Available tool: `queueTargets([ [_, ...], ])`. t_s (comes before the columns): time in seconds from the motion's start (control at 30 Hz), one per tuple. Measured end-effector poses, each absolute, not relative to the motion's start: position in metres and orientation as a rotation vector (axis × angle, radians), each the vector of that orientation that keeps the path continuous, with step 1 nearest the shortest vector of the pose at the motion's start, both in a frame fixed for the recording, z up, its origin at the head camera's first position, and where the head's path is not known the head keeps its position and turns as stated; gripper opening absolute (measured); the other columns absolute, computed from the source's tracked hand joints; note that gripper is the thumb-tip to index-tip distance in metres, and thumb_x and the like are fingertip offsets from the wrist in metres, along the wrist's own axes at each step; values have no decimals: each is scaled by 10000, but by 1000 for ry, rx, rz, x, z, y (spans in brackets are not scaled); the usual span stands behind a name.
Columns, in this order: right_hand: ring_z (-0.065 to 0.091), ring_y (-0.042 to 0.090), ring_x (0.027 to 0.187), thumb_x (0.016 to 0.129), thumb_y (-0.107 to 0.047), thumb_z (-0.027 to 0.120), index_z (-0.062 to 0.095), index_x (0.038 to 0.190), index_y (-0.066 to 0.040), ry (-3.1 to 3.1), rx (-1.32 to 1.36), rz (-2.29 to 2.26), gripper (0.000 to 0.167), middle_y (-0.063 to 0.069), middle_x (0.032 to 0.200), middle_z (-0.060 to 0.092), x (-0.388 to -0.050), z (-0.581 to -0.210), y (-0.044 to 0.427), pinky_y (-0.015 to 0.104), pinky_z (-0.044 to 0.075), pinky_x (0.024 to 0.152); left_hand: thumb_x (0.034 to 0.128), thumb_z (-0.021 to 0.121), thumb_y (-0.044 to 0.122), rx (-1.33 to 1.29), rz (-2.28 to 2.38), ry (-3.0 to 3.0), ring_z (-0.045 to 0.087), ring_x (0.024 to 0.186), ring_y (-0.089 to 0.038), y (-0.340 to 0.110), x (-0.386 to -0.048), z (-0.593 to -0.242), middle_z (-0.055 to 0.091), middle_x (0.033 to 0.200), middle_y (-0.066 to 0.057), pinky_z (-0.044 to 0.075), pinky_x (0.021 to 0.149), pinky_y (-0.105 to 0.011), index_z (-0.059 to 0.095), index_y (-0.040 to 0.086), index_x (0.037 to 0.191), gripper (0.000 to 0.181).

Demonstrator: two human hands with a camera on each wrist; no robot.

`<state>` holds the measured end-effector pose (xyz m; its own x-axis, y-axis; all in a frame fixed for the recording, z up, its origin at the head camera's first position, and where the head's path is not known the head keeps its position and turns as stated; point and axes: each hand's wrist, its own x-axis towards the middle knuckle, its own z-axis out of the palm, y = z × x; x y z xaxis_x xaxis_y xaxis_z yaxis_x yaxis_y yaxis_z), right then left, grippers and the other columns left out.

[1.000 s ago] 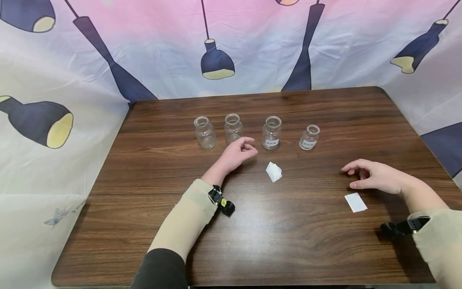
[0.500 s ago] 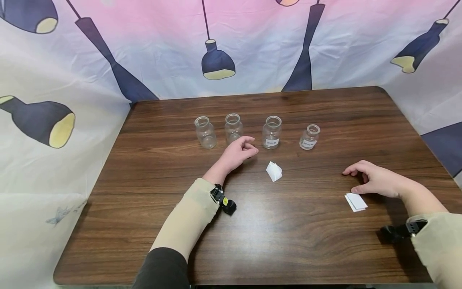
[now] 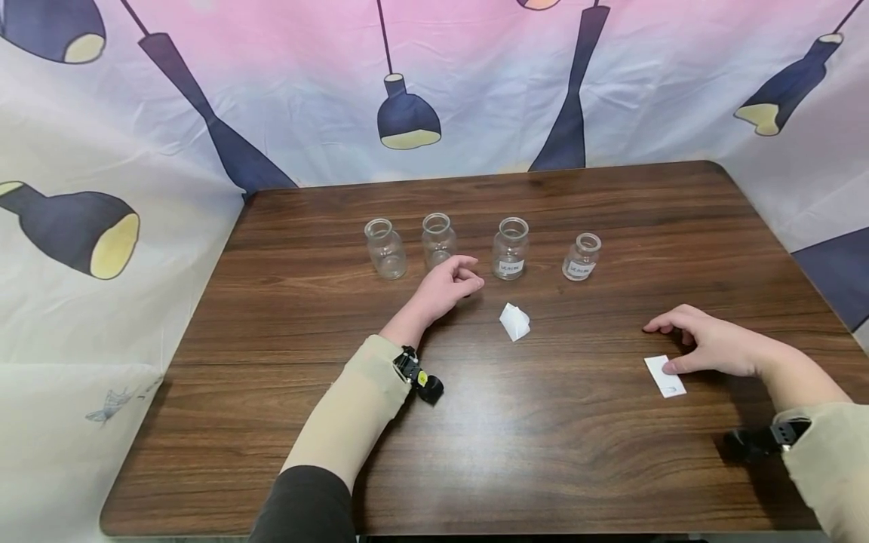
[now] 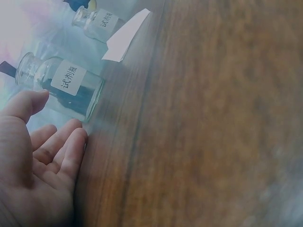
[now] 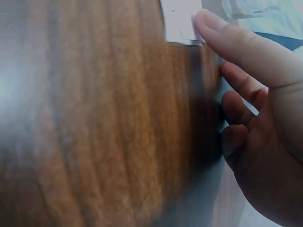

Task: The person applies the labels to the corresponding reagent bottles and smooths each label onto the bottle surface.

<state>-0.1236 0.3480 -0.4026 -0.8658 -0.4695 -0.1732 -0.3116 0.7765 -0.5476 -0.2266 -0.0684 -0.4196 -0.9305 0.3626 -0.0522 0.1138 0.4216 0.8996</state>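
At the right of the head view, the thumb of my right hand (image 3: pixel 713 343) touches the edge of a small white paper piece (image 3: pixel 665 377) lying on the table; the other fingers are loosely bent. The right wrist view has the thumb of that hand (image 5: pixel 265 90) at the paper's (image 5: pixel 181 21) edge. My left hand (image 3: pixel 440 290) rests with relaxed fingers and holds nothing, just in front of a clear jar (image 3: pixel 439 237). A folded white paper (image 3: pixel 514 322) lies to its right. In the left wrist view a labelled jar (image 4: pixel 68 85) stands beyond the fingers.
Four glass jars form a row across the wooden table (image 3: pixel 516 452): an unlabelled one (image 3: pixel 386 253) at the left, another beside it, then a labelled one (image 3: pixel 511 253) and a smaller labelled one (image 3: pixel 581 258). A patterned cloth (image 3: pixel 326 98) hangs behind.
My right thumb has come down onto the white paper, whose two offset layers now look like one aligned piece shifted slightly left. The left hand stays in place.
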Motion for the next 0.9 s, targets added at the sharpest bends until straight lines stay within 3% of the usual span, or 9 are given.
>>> queueTargets([
  [0.33,444,118,809,774,-304,763,582,1150,-126,2752,-616,-740,454,35,1017,493,-122,-405,345,265,398,677,891,629,216,420,1513,2445,614,872,-153,-68,-226,-418,665,1003,-38,472,769,-292,501,68,1286,441],
  [0.6,457,138,834,760,-336,770,586,1160,-119,2732,-582,-722,491,48,1036,492,-123,-405,343,275,410,692,879,642,187,421,1536,2450,605,834,-157,-68,-224,-415,661,990,-75,467,742,-270,507,41,1275,443],
  [0.9,455,69,818,801,-277,742,627,1064,-145,2793,-681,-667,315,-17,974,510,-130,-406,336,257,417,666,883,639,201,410,1525,2455,603,818,-154,-67,-223,-413,658,982,-65,464,732,-270,507,42,1278,445],
])
